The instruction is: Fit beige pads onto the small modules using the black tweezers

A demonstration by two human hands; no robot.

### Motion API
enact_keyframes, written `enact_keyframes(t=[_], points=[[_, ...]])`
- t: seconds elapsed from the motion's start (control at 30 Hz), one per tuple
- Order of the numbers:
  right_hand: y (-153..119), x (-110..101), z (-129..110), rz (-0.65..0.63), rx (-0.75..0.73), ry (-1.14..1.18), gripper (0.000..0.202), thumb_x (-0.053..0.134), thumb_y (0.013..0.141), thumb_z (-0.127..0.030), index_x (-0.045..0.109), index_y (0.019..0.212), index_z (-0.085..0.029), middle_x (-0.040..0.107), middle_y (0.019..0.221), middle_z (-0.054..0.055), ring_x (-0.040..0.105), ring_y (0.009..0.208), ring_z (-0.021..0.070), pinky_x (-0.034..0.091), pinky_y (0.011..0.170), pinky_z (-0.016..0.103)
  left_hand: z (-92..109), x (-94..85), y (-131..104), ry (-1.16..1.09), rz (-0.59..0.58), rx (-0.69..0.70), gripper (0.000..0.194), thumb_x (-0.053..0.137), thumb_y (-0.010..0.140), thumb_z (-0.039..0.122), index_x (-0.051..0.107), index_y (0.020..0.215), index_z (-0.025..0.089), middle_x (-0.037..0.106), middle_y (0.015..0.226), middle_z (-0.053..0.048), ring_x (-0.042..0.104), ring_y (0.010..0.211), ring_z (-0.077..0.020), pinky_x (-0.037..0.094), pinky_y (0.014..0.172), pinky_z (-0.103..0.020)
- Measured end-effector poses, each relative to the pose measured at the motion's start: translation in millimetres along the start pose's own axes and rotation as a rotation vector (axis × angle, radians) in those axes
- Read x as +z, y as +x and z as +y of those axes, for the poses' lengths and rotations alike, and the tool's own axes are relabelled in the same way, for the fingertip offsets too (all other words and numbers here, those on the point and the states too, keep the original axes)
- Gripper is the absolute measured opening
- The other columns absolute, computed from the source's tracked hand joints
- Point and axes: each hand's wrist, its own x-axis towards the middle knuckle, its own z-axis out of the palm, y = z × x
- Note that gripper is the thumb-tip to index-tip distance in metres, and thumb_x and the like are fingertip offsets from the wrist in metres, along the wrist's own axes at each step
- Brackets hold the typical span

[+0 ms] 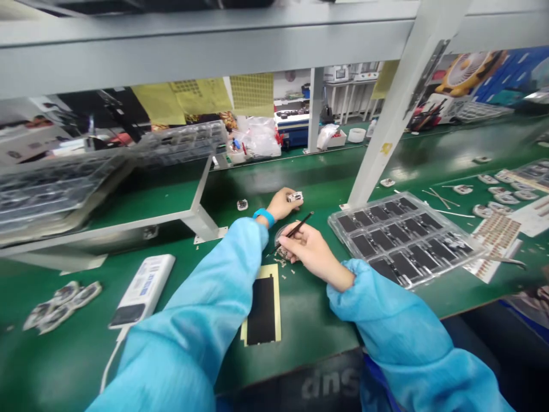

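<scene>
My left hand (283,203), reaching out over the green bench, has its fingers closed on a small white part (295,197). Nearer to me, my right hand (309,249) holds dark tweezers (300,225) like a pen, their tip pointing down and left. Below the right fingers is a small round dish (281,232), partly hidden by that hand, with tiny pale pieces (282,262) scattered by it. A black sheet on yellow backing (262,309) lies between my forearms. Another small white part (242,204) rests to the left of my left hand.
A clear tray of dark rectangular pieces (398,234) lies at the right, beside a slanting white post (386,131). At the left are a white device with a cable (148,286), several white parts (62,306) and a raised shelf (163,212). A shelf beam (206,51) crosses above.
</scene>
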Motion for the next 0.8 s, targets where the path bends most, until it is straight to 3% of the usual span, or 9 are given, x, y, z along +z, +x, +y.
enact_keyframes(t=[0.07, 0.17, 0.27, 0.33, 0.4, 0.53, 0.7, 0.8], points=[[-2.3, 3.2, 1.8, -0.078, 0.020, -0.009, 0.050, 0.076, 0.077, -0.048, 0.054, 0.105, -0.013, 0.061, 0.080, 0.002, 0.059, 0.063, 0.0103, 0.051, 0.055, 0.022, -2.7, -25.8, -42.3, -0.192, 0.000, -0.070, 0.040, 0.067, 0.089, 0.022, 0.054, 0.125, 0.012, 0.066, 0.108, -0.013, 0.063, 0.075, -0.0123, 0.039, 0.059, -0.021], [-8.1, 8.3, 6.2, -0.172, 0.042, -0.044, 0.047, 0.073, 0.081, -0.048, 0.054, 0.106, -0.013, 0.063, 0.081, 0.004, 0.061, 0.066, 0.0110, 0.052, 0.057, 0.022, -11.4, -59.0, -112.0, -0.421, -0.017, -0.152, 0.044, 0.071, 0.085, 0.022, 0.056, 0.125, 0.012, 0.065, 0.105, -0.010, 0.057, 0.069, -0.0070, 0.034, 0.054, -0.017], [-15.7, 15.3, 11.6, -0.281, 0.009, -0.194, 0.038, 0.072, 0.084, -0.044, 0.061, 0.099, -0.011, 0.064, 0.083, 0.005, 0.060, 0.071, 0.0100, 0.052, 0.062, 0.022, -25.6, -81.6, -171.1, -0.773, -0.036, -0.273, 0.048, 0.080, 0.078, 0.025, 0.064, 0.122, 0.013, 0.062, 0.101, -0.007, 0.053, 0.071, -0.0057, 0.034, 0.053, -0.015], [-20.7, 21.0, 16.9, -0.337, -0.021, -0.323, 0.033, 0.072, 0.085, -0.041, 0.065, 0.095, -0.011, 0.064, 0.083, 0.005, 0.058, 0.071, 0.0084, 0.050, 0.064, 0.020, -35.7, -90.6, -197.6, -0.860, -0.001, -0.304, 0.048, 0.082, 0.078, 0.030, 0.068, 0.121, 0.013, 0.060, 0.096, -0.006, 0.050, 0.071, -0.0055, 0.034, 0.052, -0.015], [-24.2, 26.1, 23.6, -0.321, -0.036, -0.399, 0.031, 0.070, 0.087, -0.041, 0.066, 0.096, -0.012, 0.065, 0.084, 0.005, 0.058, 0.070, 0.0083, 0.049, 0.064, 0.020, -43.2, -95.6, -213.8, -0.795, 0.016, -0.307, 0.046, 0.080, 0.081, 0.035, 0.070, 0.120, 0.013, 0.059, 0.091, -0.005, 0.049, 0.070, -0.0054, 0.034, 0.052, -0.014], [-22.6, 25.0, 32.5, -0.213, -0.145, -0.487, 0.026, 0.066, 0.091, -0.040, 0.064, 0.097, -0.014, 0.066, 0.093, 0.005, 0.063, 0.077, 0.0112, 0.053, 0.071, 0.025, -43.7, -95.2, -229.0, -0.636, -0.071, -0.320, 0.042, 0.076, 0.085, 0.041, 0.069, 0.114, 0.012, 0.062, 0.090, -0.007, 0.053, 0.072, -0.0085, 0.035, 0.051, -0.015], [-6.7, 1.8, 28.8, -0.144, -0.338, -0.725, 0.016, 0.069, 0.089, -0.033, 0.069, 0.094, -0.018, 0.068, 0.096, 0.002, 0.065, 0.090, 0.0130, 0.052, 0.085, 0.027, -35.4, -76.2, -241.5, -0.505, -0.166, -0.198, 0.039, 0.066, 0.091, 0.044, 0.066, 0.109, 0.010, 0.067, 0.092, -0.009, 0.056, 0.070, -0.0108, 0.039, 0.052, -0.019], [0.7, -7.3, 28.9, -0.108, -0.333, -0.770, 0.016, 0.071, 0.087, -0.034, 0.070, 0.094, -0.018, 0.070, 0.097, 0.001, 0.066, 0.092, 0.0133, 0.051, 0.087, 0.028, -39.5, -61.0, -245.0, -0.390, -0.160, -0.147, 0.034, 0.063, 0.093, 0.039, 0.065, 0.109, 0.009, 0.068, 0.090, -0.008, 0.059, 0.073, -0.0119, 0.045, 0.061, -0.022]])
